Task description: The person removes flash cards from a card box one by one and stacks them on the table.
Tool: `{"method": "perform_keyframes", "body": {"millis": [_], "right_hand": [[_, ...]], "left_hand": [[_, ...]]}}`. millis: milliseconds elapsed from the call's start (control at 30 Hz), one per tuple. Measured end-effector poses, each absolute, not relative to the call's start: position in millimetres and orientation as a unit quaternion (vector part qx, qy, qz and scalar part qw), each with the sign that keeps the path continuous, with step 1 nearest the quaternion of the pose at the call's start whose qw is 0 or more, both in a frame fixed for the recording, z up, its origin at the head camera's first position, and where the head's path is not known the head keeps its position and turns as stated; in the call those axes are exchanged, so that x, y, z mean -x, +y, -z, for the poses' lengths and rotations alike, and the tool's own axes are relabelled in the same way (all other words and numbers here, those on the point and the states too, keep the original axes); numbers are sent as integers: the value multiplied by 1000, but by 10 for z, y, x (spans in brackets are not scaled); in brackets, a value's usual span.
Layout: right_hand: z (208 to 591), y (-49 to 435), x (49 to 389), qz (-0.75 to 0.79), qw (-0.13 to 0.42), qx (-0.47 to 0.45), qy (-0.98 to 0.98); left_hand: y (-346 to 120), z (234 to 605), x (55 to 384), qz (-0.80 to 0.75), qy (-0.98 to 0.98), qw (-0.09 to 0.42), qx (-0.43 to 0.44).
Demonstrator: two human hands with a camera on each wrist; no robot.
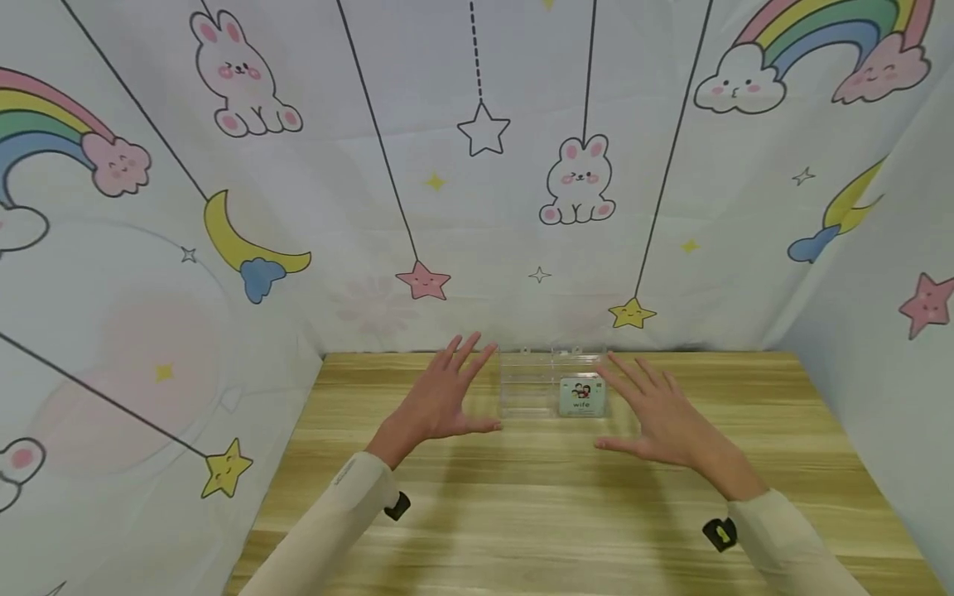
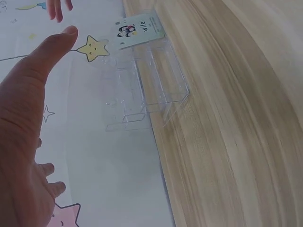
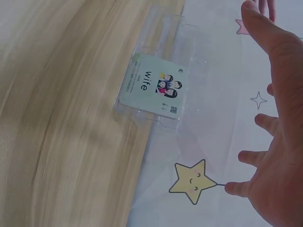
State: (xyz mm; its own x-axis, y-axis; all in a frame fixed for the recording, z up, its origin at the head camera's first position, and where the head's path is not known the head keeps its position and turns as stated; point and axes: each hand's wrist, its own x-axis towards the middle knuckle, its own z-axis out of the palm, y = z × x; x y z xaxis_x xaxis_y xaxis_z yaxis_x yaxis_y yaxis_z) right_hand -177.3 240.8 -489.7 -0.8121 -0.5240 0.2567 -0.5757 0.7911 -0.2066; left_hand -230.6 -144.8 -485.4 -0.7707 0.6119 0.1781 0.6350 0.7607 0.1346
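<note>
A clear plastic tiered rack (image 1: pixel 525 385) stands at the back of the wooden table. In its front right part sits a pale green card (image 1: pixel 582 397) printed with "wife" and small cartoon people. My left hand (image 1: pixel 436 397), fingers spread, hovers at the rack's left side and holds nothing. On the other side my right hand (image 1: pixel 663 418) is likewise spread and holds nothing. The left wrist view shows the rack's stepped tiers (image 2: pixel 147 85) apart from the left hand (image 2: pixel 23 123). In the right wrist view the card (image 3: pixel 154 86) leans in the rack, away from the right hand (image 3: pixel 279 127).
Behind the table (image 1: pixel 551 513) hangs a white cloth backdrop (image 1: pixel 514 223) printed with bunnies, stars, moons and rainbows. Similar cloth rises on the left and right sides. Each wrist wears a small black device (image 1: pixel 720 534) near the cream sleeve.
</note>
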Motion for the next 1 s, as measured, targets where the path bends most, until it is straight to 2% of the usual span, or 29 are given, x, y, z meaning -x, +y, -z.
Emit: {"method": "perform_keyframes", "body": {"millis": [233, 500, 1000], "right_hand": [[4876, 2435, 1903, -227, 83, -271, -932], [4995, 2487, 2020, -351, 58, -220, -908], [5489, 2521, 2116, -516, 41, -137, -844]], "left_hand": [[-1379, 5011, 2452, 239, -916, 53, 317], [-1257, 5378, 2607, 388, -880, 11, 274], [-941, 6078, 2730, 480, -854, -29, 199]]}}
